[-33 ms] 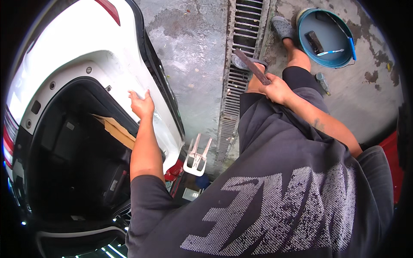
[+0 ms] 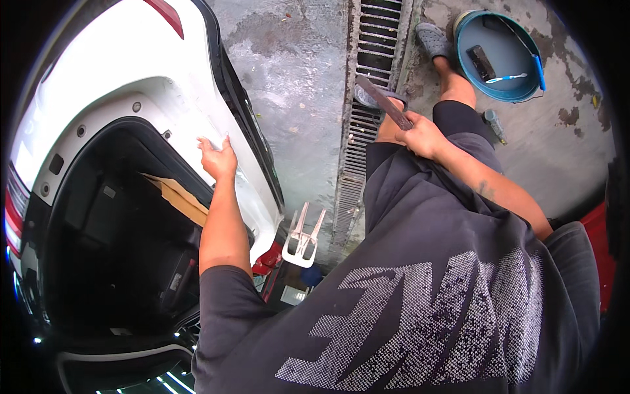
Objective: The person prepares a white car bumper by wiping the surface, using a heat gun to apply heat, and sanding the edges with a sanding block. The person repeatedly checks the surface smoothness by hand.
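My left hand (image 2: 218, 159) rests on the white rear body panel (image 2: 190, 98) of a car, beside the open boot (image 2: 111, 230). Its thumb and fingers are spread, with nothing between them. A long, flat, dark brown bar (image 2: 384, 102) is gripped at its lower end by my right hand (image 2: 423, 136), in front of my knees. The bar points up and to the left, apart from the car. My fingers hide its near end.
A drain grate (image 2: 377, 39) runs along the wet concrete floor (image 2: 289, 85). At far right stands a blue bucket (image 2: 462, 62) of cloudy water with a dark block (image 2: 480, 62) and toothbrush (image 2: 508, 77). A small bottle (image 2: 493, 125), white plastic frame (image 2: 300, 246) and cardboard (image 2: 177, 199) are nearby.
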`<state>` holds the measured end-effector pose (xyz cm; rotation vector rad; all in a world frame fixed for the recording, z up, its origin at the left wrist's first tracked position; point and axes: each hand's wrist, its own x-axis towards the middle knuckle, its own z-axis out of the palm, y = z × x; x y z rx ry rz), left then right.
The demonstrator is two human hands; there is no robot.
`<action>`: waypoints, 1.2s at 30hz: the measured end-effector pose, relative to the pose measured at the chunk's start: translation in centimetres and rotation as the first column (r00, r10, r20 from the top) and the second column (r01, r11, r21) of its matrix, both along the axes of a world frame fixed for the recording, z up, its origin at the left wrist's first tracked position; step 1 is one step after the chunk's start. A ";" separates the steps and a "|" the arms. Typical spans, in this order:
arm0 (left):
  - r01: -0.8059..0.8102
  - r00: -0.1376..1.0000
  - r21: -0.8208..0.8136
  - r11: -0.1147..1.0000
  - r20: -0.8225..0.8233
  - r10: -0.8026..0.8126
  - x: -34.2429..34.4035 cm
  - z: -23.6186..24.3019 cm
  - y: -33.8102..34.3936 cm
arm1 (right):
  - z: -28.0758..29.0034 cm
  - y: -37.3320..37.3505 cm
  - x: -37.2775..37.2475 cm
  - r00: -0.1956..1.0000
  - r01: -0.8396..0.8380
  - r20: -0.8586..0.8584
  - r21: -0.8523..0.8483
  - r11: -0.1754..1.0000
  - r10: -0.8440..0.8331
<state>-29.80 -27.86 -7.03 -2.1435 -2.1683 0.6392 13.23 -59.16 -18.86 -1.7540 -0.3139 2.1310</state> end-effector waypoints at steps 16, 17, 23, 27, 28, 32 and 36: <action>0.337 0.936 -0.176 0.925 -0.040 -0.349 -5.8 3.6 -1.7 | -2.9 -0.3 -14.7 0.969 0.192 0.130 0.135 0.972 -0.209; 0.375 0.923 -0.161 0.913 -0.031 -0.384 -6.4 3.6 -1.7 | -3.5 0.2 -16.5 0.975 0.135 0.158 0.127 0.983 -0.154; 0.534 0.817 -0.018 0.845 0.271 -0.510 -11.3 6.1 -0.9 | -2.6 1.7 -29.4 0.972 -0.056 0.234 0.254 0.966 -0.005; 0.322 0.678 0.087 0.943 0.674 -0.294 -13.3 4.4 -4.8 | 3.7 1.6 -31.3 0.919 -0.189 0.392 0.382 0.905 0.026; 0.231 0.682 -0.051 0.972 0.721 -0.125 -14.0 2.8 -5.9 | 4.8 1.9 -30.9 0.909 -0.180 0.416 0.416 0.891 -0.011; 0.045 0.125 -0.715 0.698 0.697 0.706 -9.7 3.3 -11.2 | 11.3 6.2 -32.5 0.886 -0.115 0.426 0.582 0.805 -0.181; 0.186 -0.398 -0.842 0.506 0.406 0.823 -4.3 3.4 -9.3 | 17.8 10.5 -32.4 0.884 -0.191 0.458 0.527 0.828 -0.088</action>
